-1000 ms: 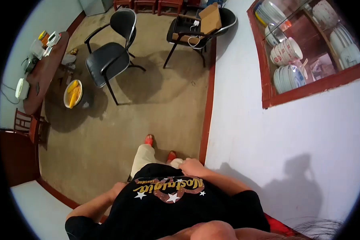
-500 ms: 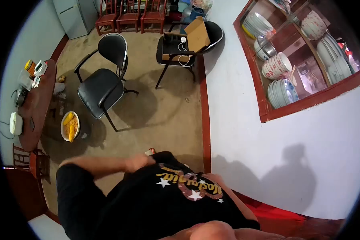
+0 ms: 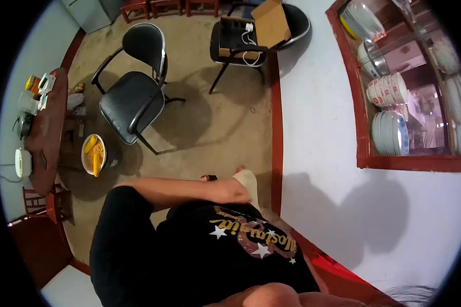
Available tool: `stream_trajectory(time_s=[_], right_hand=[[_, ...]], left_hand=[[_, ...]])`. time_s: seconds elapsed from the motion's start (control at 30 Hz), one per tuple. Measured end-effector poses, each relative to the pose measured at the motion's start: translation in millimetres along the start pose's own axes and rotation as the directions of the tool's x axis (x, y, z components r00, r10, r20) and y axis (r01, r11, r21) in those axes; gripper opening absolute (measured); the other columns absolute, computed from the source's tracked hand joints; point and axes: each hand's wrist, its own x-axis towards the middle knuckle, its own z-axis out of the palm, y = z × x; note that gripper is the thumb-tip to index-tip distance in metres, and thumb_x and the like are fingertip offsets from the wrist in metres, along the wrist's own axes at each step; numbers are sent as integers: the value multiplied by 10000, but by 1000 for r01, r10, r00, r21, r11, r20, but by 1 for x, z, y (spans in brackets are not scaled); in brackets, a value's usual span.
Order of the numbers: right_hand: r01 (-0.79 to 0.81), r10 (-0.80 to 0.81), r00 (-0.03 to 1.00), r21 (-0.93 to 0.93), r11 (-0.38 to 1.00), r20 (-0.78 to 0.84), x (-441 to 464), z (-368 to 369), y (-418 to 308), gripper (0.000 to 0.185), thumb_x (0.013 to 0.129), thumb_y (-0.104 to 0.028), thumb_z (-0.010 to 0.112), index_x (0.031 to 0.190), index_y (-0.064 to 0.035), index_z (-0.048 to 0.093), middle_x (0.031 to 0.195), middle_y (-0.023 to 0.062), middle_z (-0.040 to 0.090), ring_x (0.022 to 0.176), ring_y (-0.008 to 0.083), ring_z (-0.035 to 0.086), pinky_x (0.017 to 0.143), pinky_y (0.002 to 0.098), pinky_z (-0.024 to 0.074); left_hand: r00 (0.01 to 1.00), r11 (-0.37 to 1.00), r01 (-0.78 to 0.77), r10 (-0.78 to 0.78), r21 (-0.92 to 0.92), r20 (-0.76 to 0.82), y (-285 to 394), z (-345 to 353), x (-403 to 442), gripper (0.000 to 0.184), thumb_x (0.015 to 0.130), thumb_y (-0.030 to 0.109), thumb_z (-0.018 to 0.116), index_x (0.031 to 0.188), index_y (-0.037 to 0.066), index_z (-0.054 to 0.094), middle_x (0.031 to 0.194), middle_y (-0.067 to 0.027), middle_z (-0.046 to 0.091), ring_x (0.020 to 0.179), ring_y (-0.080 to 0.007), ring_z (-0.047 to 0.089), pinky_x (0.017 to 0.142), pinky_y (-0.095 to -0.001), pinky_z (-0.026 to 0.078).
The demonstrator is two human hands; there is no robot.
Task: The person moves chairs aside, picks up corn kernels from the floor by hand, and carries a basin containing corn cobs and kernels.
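My left hand [image 3: 233, 193] reaches across the front of my black shirt [image 3: 189, 245], its back towards the camera. Beside its fingers is a pale cream shape [image 3: 249, 185] with a reddish tip, which looks like a foot or covered lower leg; whether the hand touches it I cannot tell. The fingers are too blurred and small to read. Part of a dark sandal [image 3: 209, 178] shows on the floor just beyond my forearm. My right hand is hidden behind my body; only a strip of the right arm [image 3: 315, 273] shows.
Ahead stands a black armchair [image 3: 130, 105]. Another chair [image 3: 225, 64] holds an open cardboard box [image 3: 270, 25] with a white cable. A bowl of corn [image 3: 103, 146] is at the left, near a red-brown table [image 3: 51, 128]. A dish cupboard [image 3: 410, 163] is on the right wall [image 3: 317, 123].
My left hand has moved right across my front to beside the pale shape, which has come into view. My right hand has gone out of sight. The view has shifted slightly.
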Motion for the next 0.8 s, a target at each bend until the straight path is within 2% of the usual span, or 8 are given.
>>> stream_trajectory(time_s=[0.03,0.1,0.17,0.23,0.3,0.47,0.53,0.8], right_hand=[[14,-14,1000,3,1000,-8,15,-13,3,214,799,-281,485,799,-74,540,673,127,547,596,254,560,543,369,437],[56,-56,998,1,998,-38,59,-45,12,240,797,-293,489,763,-63,548,655,133,543,582,258,555,541,374,432],[95,-92,993,45,994,-78,126,-81,29,270,796,-304,493,727,-51,557,637,140,539,568,262,551,539,378,427],[233,-155,962,382,895,-223,213,-117,51,191,770,-213,522,734,-26,532,651,159,546,564,293,553,538,388,432],[95,-76,995,655,750,-57,305,-144,72,119,752,-144,520,770,-31,552,622,94,557,498,156,528,472,317,418],[-265,233,961,713,649,145,516,-115,153,84,746,-70,550,796,-3,546,674,80,576,535,144,548,431,276,435],[-367,413,888,852,373,201,570,-98,175,115,737,-35,550,841,14,543,691,99,574,538,156,557,444,289,453],[-448,541,816,816,365,206,739,15,235,118,804,-56,483,867,17,552,722,100,554,535,155,488,482,257,428]], left_hand=[[979,975,188,-195,-120,-58,-12,-4,-5,278,864,286,445,814,35,552,751,-164,552,614,-253,528,588,-342,414],[927,964,173,-229,-202,-298,-97,31,-8,299,871,294,442,792,29,557,681,-126,534,597,-183,495,590,-314,406],[817,802,232,-468,-551,-337,-78,2,-15,379,850,349,458,690,14,533,615,-111,520,563,-205,479,560,-328,403],[619,558,385,-747,-735,-243,-46,-40,-5,395,859,346,459,653,13,511,571,-43,449,560,-131,441,528,-299,384],[369,301,650,-928,-698,-57,-65,-49,4,416,866,350,452,623,14,484,548,-17,408,536,-110,393,505,-304,366],[329,260,591,-942,-764,-67,-150,-40,46,404,853,285,487,555,27,398,511,-3,360,514,-91,333,469,-283,319],[407,215,447,-913,-868,-17,-188,-52,76,402,865,262,486,553,28,390,531,18,365,526,-77,316,470,-269,312],[593,334,288,-798,-898,-106,-408,-69,191,383,867,271,497,590,19,418,579,-6,398,562,-97,391,526,-250,343]])
